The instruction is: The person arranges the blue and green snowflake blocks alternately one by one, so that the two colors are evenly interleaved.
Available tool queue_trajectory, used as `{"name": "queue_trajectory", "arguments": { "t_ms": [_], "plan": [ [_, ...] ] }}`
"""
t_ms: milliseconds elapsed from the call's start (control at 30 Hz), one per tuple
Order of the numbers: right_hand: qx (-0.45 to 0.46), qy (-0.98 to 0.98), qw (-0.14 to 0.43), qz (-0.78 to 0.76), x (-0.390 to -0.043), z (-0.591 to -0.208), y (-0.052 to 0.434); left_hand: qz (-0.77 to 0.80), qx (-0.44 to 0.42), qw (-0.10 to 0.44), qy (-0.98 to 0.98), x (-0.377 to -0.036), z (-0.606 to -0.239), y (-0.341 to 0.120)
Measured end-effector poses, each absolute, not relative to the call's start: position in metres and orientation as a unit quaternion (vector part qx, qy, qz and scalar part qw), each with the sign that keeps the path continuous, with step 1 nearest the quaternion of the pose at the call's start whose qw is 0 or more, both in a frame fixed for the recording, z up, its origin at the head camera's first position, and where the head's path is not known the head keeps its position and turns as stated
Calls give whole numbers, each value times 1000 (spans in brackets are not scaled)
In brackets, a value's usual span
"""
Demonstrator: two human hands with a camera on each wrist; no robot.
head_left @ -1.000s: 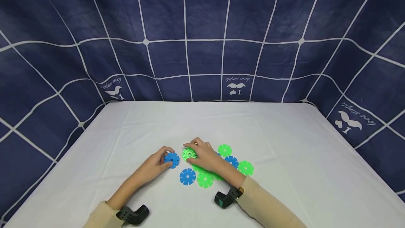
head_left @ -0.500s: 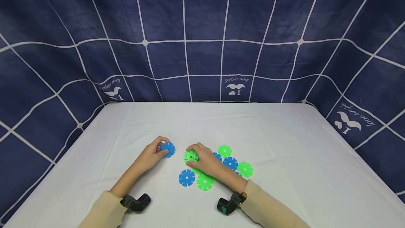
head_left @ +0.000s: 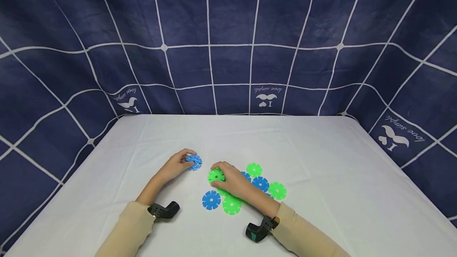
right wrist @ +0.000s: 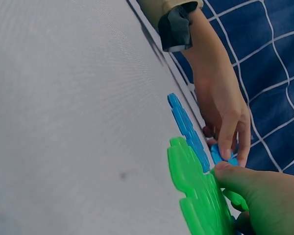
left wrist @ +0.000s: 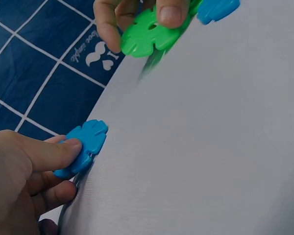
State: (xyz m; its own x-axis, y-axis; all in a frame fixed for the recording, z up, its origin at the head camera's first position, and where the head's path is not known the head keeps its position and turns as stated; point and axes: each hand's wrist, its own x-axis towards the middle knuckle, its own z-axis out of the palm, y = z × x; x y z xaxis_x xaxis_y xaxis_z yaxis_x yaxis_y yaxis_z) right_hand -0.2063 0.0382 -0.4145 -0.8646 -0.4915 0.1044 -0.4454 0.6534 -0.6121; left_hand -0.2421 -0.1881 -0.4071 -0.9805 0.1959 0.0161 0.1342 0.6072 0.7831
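Note:
My left hand (head_left: pixel 175 166) pinches a blue flower-shaped plastic disc (head_left: pixel 194 162) by its near side. In the left wrist view the thumb lies over that blue disc (left wrist: pixel 93 138), with fingers behind it. To its right, my right hand (head_left: pixel 232 179) holds a notched green disc (head_left: pixel 216 175) between thumb and fingers. The green disc (left wrist: pixel 149 34) is tilted above the white cloth in the left wrist view. The two held discs are apart. Part of the pile under the right hand is hidden by that hand and forearm.
A loose blue disc (head_left: pixel 211 200) and a green disc (head_left: pixel 232 205) lie nearest me. Farther right are another green disc (head_left: pixel 254 169), a blue disc (head_left: pixel 260 184) and one more green disc (head_left: pixel 277 190). A navy checked curtain (head_left: pixel 230 66) surrounds the white table (head_left: pixel 321 217).
My left hand has moved away from me with the blue disc, which now tilts differently. My right hand has shifted slightly right and toward me, still holding the green disc.

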Motion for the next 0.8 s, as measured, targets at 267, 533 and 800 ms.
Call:
{"name": "queue_trajectory", "arguments": {
  "t_ms": [267, 533, 800],
  "plan": [
    [-260, 903, 44, -340, -205, -413, 39, 397, 95, 13, 913, -247, -410, -186],
    [-261, 895, 43, -358, -204, -415, 40, 386, 88, 0, 918, -247, -407, -207],
    [-251, 894, 44, -369, -204, -417, 40, 383, 102, -17, 918, -245, -412, -224]
  ]
}}
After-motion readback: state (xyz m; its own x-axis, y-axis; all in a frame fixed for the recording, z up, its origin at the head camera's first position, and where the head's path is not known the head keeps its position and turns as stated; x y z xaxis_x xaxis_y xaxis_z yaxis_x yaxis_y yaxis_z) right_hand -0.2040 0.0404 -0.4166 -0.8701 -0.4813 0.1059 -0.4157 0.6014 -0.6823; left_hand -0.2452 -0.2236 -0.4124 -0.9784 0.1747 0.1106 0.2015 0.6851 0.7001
